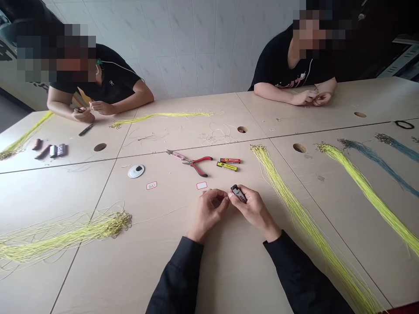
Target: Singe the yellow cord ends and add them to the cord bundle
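My right hand (253,210) is closed around a silver and black lighter (239,193), its thumb and index fingertip meeting my left hand's fingertips. The fingers of my left hand (211,209) are pinched together; a thin yellow cord (163,215) runs toward them from the bundle at the left, and what they grip is too small to make out. Just beyond my hands lie a red lighter (230,161) and a yellow lighter (227,166), with red-handled pliers (198,165) and a pink cutter (177,155) to their left.
Yellow cord bundles lie at left (65,237) and right (294,205), with blue cords (376,163) farther right. A white disc (136,171) and small labels (151,185) sit left of the pliers. Two people work across the table (147,279), which has round holes.
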{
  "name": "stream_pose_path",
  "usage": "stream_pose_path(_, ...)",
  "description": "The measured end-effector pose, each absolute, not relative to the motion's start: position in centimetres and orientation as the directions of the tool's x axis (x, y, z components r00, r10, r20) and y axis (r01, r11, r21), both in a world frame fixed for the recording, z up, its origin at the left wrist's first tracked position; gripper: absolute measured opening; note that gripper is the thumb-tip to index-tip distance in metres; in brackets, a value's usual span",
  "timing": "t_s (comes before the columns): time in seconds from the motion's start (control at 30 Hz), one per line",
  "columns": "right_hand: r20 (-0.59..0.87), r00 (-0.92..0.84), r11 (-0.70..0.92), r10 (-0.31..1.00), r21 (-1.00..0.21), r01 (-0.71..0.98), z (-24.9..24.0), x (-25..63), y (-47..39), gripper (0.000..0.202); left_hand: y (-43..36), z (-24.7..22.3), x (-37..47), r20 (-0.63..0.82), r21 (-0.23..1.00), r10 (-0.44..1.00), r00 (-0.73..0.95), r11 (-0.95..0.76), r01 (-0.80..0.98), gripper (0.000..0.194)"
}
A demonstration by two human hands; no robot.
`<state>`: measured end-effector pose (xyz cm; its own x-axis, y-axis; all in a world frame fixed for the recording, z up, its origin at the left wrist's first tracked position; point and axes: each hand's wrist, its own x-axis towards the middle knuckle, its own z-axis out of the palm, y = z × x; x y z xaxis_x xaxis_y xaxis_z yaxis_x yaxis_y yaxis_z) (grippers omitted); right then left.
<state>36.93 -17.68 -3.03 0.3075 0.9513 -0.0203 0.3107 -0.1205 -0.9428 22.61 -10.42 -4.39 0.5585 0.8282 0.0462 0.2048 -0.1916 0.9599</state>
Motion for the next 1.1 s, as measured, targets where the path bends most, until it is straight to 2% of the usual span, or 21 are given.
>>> stream_pose_path(0.27,-0.022,0.37,-0.138,0.929,-0.947,0.289,-2.6,36.9,-17.6,0.035,-10.3,-4.4,22.6,0.036,0.975,0.851,0.525,-0.144,0.167,0.019)
stream_pose_path(0.43,-0.08,0.35,-0.191,0.933,-0.936,0.296,-2.8,37.0,-17.4,0.029,-10.3,-4.8,22.7,0.035,0.974,0.853,0.52,-0.145,0.172,0.02)
stream_pose_path(0.73,-0.083,0.335,-0.188,0.939,-0.936,0.297,-3.7,37.2,-17.4,0.026,-10.3,-5.1,22.7,0.028,0.975,0.848,0.53,-0.14,0.172,0.018)
stream_pose_path(0.97,-0.069,0.356,-0.175,0.932,-0.946,0.274,-2.9,37.0,-17.5,0.032,-10.3,-5.3,22.6,0.028,0.984,0.859,0.512,-0.114,0.139,0.023)
stream_pose_path(1.1,-0.095,0.341,-0.191,0.935,-0.947,0.259,-3.0,37.1,-17.5,0.031,-10.3,-5.4,22.6,0.041,0.985,0.856,0.515,-0.12,0.12,0.019)
